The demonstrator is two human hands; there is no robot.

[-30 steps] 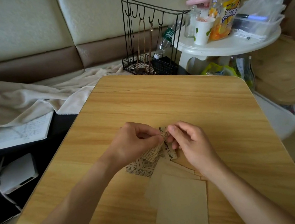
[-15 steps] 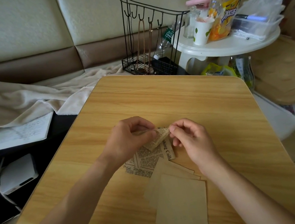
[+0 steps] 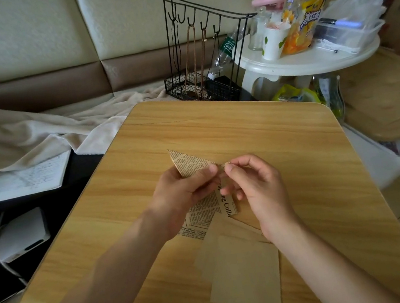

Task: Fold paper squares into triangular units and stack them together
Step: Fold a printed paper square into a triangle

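Observation:
A folded triangular piece of newsprint paper point(image 3: 188, 163) is lifted above the wooden table point(image 3: 256, 128). My left hand point(image 3: 182, 194) grips its lower edge between thumb and fingers. My right hand point(image 3: 251, 182) pinches the paper's right tip. Under my hands lies a flat newsprint square point(image 3: 204, 216), partly hidden. In front of it, nearer to me, a few plain brown paper squares point(image 3: 243, 273) overlap in a loose pile.
A black wire rack point(image 3: 203, 53) stands past the table's far edge. To the right is a white round side table point(image 3: 311, 61) with a bottle, a cup and a plastic box. A blanket, a notebook point(image 3: 26, 177) and a white device point(image 3: 22, 234) lie left.
The folded newsprint piece has opened out wider and risen; its pointed end now sticks up to the left above my left hand. Both hands shifted slightly away from me.

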